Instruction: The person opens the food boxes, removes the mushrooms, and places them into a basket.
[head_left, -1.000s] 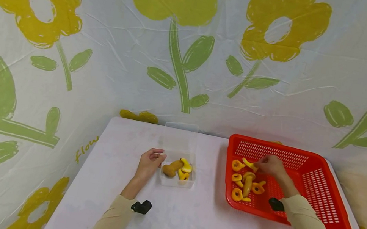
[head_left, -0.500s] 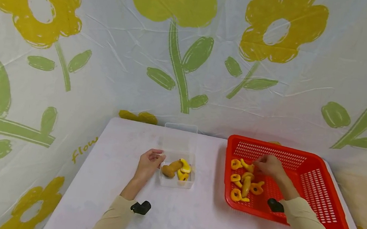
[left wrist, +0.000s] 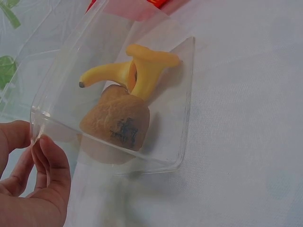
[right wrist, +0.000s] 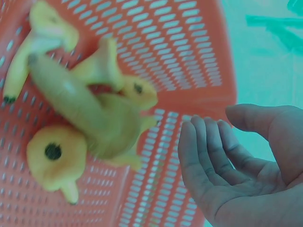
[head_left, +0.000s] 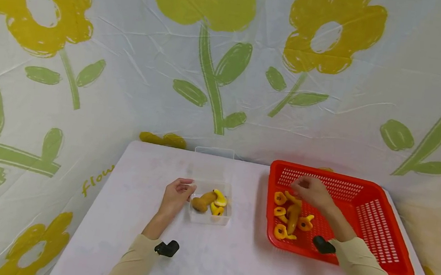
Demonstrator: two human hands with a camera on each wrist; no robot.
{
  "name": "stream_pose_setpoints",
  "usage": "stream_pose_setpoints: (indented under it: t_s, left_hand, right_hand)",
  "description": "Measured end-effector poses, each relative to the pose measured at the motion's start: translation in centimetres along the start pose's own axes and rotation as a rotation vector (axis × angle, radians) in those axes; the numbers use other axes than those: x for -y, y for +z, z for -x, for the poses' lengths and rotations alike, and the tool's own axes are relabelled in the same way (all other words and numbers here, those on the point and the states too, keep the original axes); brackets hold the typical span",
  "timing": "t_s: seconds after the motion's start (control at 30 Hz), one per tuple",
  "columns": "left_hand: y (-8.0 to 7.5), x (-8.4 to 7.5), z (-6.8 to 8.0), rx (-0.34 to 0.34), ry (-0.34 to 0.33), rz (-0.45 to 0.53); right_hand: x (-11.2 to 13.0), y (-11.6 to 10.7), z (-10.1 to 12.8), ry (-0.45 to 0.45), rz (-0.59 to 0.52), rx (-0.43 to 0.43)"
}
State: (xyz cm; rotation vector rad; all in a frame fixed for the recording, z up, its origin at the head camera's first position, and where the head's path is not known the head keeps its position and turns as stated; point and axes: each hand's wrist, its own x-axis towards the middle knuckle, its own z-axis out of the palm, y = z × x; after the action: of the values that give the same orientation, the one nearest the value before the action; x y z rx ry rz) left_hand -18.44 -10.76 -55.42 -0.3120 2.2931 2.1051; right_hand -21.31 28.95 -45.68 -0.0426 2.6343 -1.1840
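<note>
My left hand (head_left: 173, 196) pinches the left wall of a clear plastic box (head_left: 208, 220) between thumb and fingers. Inside the box lie a brown toy mushroom (head_left: 201, 202) and two yellow toy mushrooms (head_left: 219, 198), close together. Over the left, back part of a red basket (head_left: 379, 226) hovers my right hand (head_left: 313, 192). In the right wrist view its fingers (right wrist: 203, 146) are loosely bent with nothing between them. Just below it, several yellow toy mushrooms (right wrist: 57, 158) lie around another brown toy mushroom (right wrist: 75, 101). Part of a yellow one is hidden by the hand in the head view.
The box's clear lid (head_left: 214, 152) stands raised at the back. Both containers rest on a white table (head_left: 225, 266); a gap of tabletop separates them. Behind rises a flower-printed cloth (head_left: 157, 79).
My right hand has risen off the toy mushrooms and shifted a little left and back, its fingers now apart from them. The left hand stays on the box. The head view has turned slightly right.
</note>
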Motion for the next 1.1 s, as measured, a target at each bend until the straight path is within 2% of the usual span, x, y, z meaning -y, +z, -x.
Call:
stream_pose_setpoints:
  t_s: [0.2, 0.4, 0.73, 0.83, 0.93, 1.1]
  left_hand:
    - [0.0, -0.1, -0.1, 0.012, -0.011, -0.019]
    - [-0.1, -0.2, 0.2, -0.015, -0.008, -0.008]
    - [-0.1, -0.1, 0.2, -0.008, -0.009, 0.006]
    - [-0.1, -0.9, 0.5, -0.012, -0.022, 0.003]
    - [-0.2, -2.5, 1.4, -0.01, -0.035, -0.003]
    - [-0.3, -3.6, 2.1, 0.011, 0.009, 0.004]
  right_hand:
    - [1.9, 0.9, 0.3, -0.048, -0.003, -0.008]
    - [3.8, 2.2, 0.0, -0.11, -0.01, 0.017]
    - [6.2, 5.6, -0.9, -0.19, -0.061, 0.047]
    - [7.0, 6.9, -1.2, -0.197, -0.061, 0.062]
    - [7.7, 8.1, -1.5, -0.188, -0.065, 0.081]
    - [8.6, 10.0, -1.9, -0.214, -0.069, 0.127]
